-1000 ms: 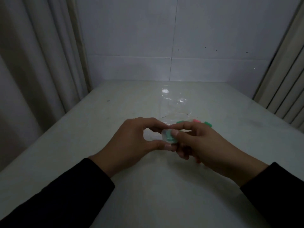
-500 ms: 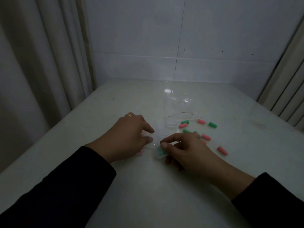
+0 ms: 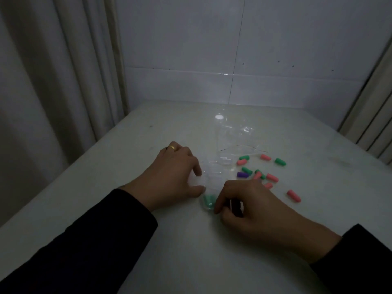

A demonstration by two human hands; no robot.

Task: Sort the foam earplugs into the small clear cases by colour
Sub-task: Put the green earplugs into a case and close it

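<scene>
Right hand pinches a clear case of green earplugs on the table; left hand, fingers narrowly curled, grips another case.

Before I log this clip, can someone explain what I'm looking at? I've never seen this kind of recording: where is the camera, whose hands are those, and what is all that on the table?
There is no machine here. A person wears one wide-angle camera on the head, looking down at their own bare hands, so there is one view only. The left hand, with a ring, rests by some empty clear cases. The right hand pinches the edge of a small clear case with green earplugs inside, lying on the pale table. Beyond lie loose earplugs: pink ones, green ones and a purple one, beside a clear plastic bag. The light is dim, so finer detail is uncertain.
</scene>
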